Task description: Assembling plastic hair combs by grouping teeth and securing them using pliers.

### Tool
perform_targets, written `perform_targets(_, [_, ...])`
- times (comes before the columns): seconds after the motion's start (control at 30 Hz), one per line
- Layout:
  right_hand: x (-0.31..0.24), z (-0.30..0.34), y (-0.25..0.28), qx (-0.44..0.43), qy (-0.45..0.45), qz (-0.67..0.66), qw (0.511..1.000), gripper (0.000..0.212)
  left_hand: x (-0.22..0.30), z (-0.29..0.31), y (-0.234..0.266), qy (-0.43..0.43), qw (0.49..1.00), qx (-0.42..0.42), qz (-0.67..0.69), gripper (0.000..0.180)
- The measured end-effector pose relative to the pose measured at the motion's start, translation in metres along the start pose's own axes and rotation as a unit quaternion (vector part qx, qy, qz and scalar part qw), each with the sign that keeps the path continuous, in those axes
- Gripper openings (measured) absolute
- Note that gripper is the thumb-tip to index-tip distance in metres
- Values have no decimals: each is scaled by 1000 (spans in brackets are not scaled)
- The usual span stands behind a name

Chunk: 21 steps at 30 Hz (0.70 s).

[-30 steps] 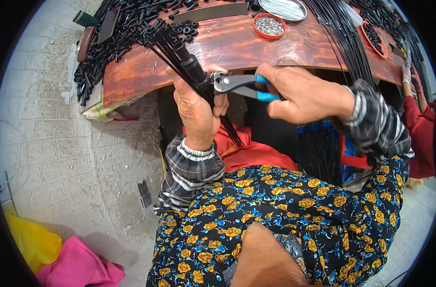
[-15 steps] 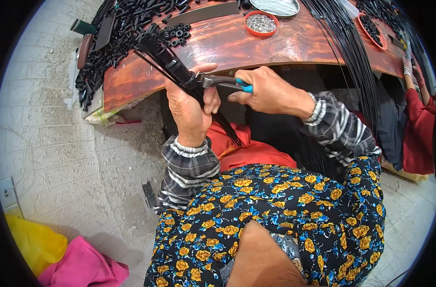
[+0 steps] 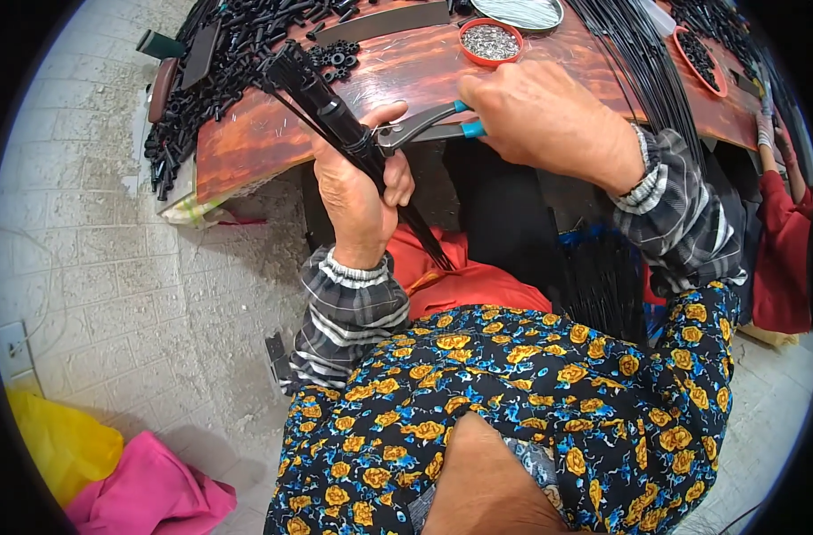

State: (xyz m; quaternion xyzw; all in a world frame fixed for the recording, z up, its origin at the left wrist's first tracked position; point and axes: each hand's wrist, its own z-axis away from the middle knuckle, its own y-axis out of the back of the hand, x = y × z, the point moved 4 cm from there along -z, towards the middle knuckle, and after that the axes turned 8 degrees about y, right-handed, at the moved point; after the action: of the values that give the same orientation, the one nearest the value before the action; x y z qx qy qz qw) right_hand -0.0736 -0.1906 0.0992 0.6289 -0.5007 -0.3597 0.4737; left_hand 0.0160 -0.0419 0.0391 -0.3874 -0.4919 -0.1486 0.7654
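My left hand (image 3: 357, 196) is closed around a bundle of thin black rods (image 3: 421, 234) that slants up to the left. Near the bundle's upper end, black tube-shaped pieces (image 3: 337, 118) surround or lie along the rods; which of the two I cannot tell. My right hand (image 3: 549, 120) grips a pair of pliers (image 3: 424, 125) with blue-sleeved handles. The pliers' metal jaws (image 3: 390, 137) meet the bundle just above my left fingers, beside a thin wire or pin. What exactly the jaws pinch is too small to make out.
A reddish wooden table (image 3: 264, 143) curves ahead, heaped at left with black tubes (image 3: 246, 40) and rings (image 3: 337, 62). Beyond are a red dish of small metal parts (image 3: 490, 43), a bowl of pale sticks (image 3: 522, 11), and long black rods (image 3: 634, 67). A red-sleeved co-worker (image 3: 781, 241) sits right.
My right hand has moved up and to the right, tilting the plier handles upward. My left hand and the bundle have stayed nearly in place.
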Motion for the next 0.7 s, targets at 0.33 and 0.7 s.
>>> perform_targets(0.33, [-20,-5,17,26,-27,137,990,12,-2,-10,-1,0,1000,19,20,92])
perform_targets(0.7, [-18,9,-59,50,-137,-170,975,25,12,-4,16,-50,999,-2,15,92])
